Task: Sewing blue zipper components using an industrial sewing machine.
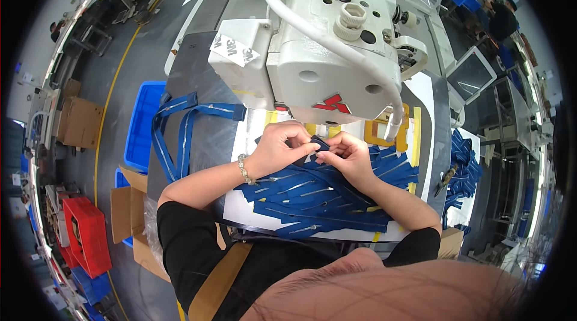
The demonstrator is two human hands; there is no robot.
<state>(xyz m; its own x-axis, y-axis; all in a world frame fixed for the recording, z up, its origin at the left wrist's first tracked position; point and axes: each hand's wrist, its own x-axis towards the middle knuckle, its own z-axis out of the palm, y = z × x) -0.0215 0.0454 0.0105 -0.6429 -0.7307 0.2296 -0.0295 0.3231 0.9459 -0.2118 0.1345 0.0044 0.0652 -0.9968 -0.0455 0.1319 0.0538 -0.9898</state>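
Note:
My left hand point(271, 151), with a beaded bracelet at its wrist, pinches the end of a dark blue zipper point(320, 142) between thumb and fingers. My right hand point(350, 157) grips the same end from the other side, the two thumbs nearly meeting. Both hands are held just in front of the white sewing machine's head point(334, 90). Below them, several blue zippers point(309, 192) with pale, metallic-looking teeth lie overlapped on the white work surface point(237, 210). How far the held zipper runs down into the pile is partly hidden by my right hand.
Joined blue zipper strips point(185, 135) hang over the table's left side, near a blue bin point(144, 126) and an open cardboard box point(128, 205). A yellow frame point(380, 133) sits right of the machine head. More zippers point(463, 168) and a screen point(472, 75) are at right.

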